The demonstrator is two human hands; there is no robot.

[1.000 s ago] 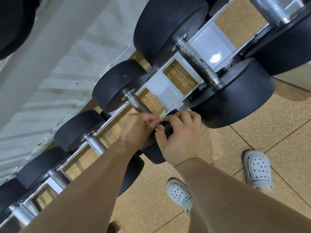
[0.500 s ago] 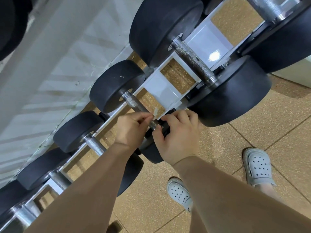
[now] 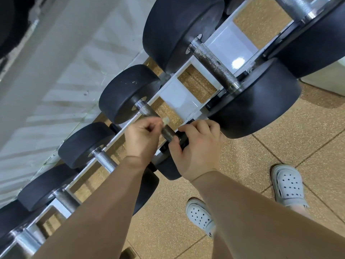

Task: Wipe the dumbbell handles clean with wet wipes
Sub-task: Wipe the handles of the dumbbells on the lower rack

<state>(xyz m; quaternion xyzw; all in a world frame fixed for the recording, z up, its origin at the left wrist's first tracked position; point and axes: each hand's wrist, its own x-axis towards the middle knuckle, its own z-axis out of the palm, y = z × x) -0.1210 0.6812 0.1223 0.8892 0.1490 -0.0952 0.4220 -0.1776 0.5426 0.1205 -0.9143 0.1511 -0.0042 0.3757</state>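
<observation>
Rack (image 3: pixel 179 94) of black dumbbells (image 3: pixel 128 90) in a row. One knurled handle (image 3: pixel 151 113) lies between both hands: the right hand (image 3: pixel 196 146) curls round a dark object (image 3: pixel 183 139) at its near end; the left hand (image 3: pixel 141 135) pinches what may be a small wipe (image 3: pixel 165 120) beside it.

Narrow gap along the handle (image 3: pixel 149 112) between black weight heads (image 3: pixel 127 94), white rack rails (image 3: pixel 175 93) close beneath.
</observation>
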